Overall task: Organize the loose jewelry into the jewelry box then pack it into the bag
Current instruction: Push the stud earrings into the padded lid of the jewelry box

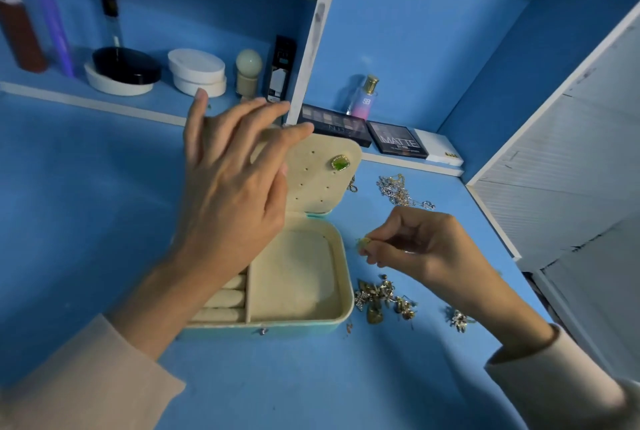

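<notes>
A cream-lined jewelry box (341,277) lies open on the blue desk, its lid (322,184) standing up at the back. One green earring (340,163) is pinned in the lid's holes. My left hand (232,180) hovers over the box with fingers spread, its fingertips at the lid's top edge. My right hand (419,246), to the right of the box, pinches a small green-gold earring (363,242). A heap of gold jewelry (381,298) lies beside the box, and tangled chains (401,190) lie farther back.
Two eyeshadow palettes (394,140) and a perfume bottle (363,97) stand behind the box. The shelf at the left holds jars (197,71) and bottles. A white slatted panel (571,180) borders the desk on the right. A small loose piece (459,320) lies near my right wrist.
</notes>
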Demonstrator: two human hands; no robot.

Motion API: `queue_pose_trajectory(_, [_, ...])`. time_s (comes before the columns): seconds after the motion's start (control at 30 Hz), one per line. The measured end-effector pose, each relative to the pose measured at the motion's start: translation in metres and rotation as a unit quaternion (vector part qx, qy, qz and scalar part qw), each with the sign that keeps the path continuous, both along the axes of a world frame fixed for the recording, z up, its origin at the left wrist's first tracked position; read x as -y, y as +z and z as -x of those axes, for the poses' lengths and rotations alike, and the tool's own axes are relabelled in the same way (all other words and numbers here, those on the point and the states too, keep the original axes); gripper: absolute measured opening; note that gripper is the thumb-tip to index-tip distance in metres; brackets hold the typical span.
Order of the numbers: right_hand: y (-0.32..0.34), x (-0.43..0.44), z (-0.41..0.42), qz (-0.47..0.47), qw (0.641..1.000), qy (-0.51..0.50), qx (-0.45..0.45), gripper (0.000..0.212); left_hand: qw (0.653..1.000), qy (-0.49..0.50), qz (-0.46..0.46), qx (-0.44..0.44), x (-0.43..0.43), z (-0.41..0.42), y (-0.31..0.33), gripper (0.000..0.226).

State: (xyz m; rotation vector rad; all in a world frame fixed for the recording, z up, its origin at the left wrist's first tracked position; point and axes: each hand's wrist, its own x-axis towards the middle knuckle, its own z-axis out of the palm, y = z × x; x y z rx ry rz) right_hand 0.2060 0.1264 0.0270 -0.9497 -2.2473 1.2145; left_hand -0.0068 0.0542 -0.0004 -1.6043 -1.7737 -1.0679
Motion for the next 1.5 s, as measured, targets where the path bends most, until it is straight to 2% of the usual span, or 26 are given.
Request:
queue_pose_trajectory(0.1, [0.008,0.006,0.010,0.059,0.997,-0.007,-0.051,0.014,1.000,0.001,0.005,0.000,0.000,0.000,0.000,0.041])
queue_pose_trajectory(0.2, [0.013,0.011,0.020,0.047,0.996,-0.022,-0.070,0.021,1.000,-0.001,0.005,0.001,0.000,0.000,0.000,0.043])
queue_pose_trajectory(0.4, [0.000,0.019,0.047,-0.108,0.980,-0.096,-0.137,0.024,1.000,0.003,0.010,0.000,0.000,0.000,0.001,0.044])
queue_pose_trajectory(0.57, [-0.013,0.022,0.071,-0.269,0.934,-0.150,-0.183,0.014,1.000,0.003,0.013,0.006,0.001,-0.001,0.001,0.045])
queue_pose_trajectory(0.93, [-0.022,0.022,0.091,-0.395,0.879,-0.195,-0.182,0.011,1.000,-0.003,0.017,0.020,0.001,-0.001,0.002,0.043])
queue_pose_trajectory(1.17, [-0.023,0.020,0.094,-0.392,0.878,-0.199,-0.189,0.011,1.000,-0.004,0.012,0.019,0.000,-0.002,0.002,0.044])
queue_pose_trajectory(1.37, [-0.019,0.016,0.097,-0.478,0.842,-0.211,-0.134,0.012,1.000,-0.008,0.013,0.020,0.001,-0.002,0.002,0.044])
queue_pose_trajectory(1.5, [-0.018,0.015,0.096,-0.492,0.832,-0.232,-0.108,0.012,1.000,-0.008,0.009,0.018,0.001,-0.003,0.001,0.047])
